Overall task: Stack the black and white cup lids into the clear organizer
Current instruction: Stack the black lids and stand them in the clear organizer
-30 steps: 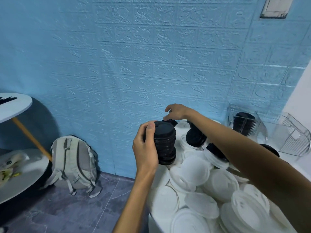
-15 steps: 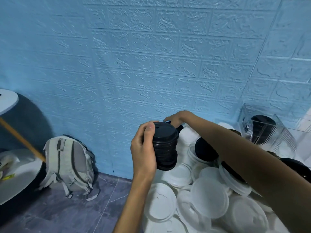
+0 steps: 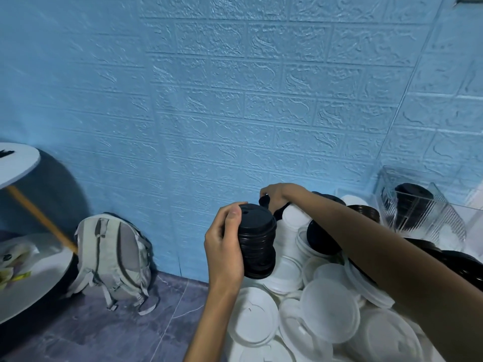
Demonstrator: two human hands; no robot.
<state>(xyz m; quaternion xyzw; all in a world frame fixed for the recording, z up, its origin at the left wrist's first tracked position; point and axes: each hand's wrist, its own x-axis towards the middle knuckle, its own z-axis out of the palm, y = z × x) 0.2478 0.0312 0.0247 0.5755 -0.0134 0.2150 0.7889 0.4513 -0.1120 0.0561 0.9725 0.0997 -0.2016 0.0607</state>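
Head view: the left hand [image 3: 224, 246] wraps its fingers and thumb round a tall nested stack of black plastic cup lids [image 3: 257, 240], held upright just above the near-left edge of the heap of loose white plastic cup lids [image 3: 329, 304]. The right hand [image 3: 278, 195] reaches across to the far-left corner of that heap and pinches what looks like a single black lid [image 3: 265, 201], though it is partly hidden, so the grip is not certain.

To do this step well, the picked lid should be turned the same way up as the stack and seated squarely on top, the left thumb easing aside so it nests rather than tilts.

The clear plastic organizer [image 3: 423, 205], right of the heap against the blue brick-pattern wall [image 3: 235, 100], already holds black lids; the stack goes there once full.
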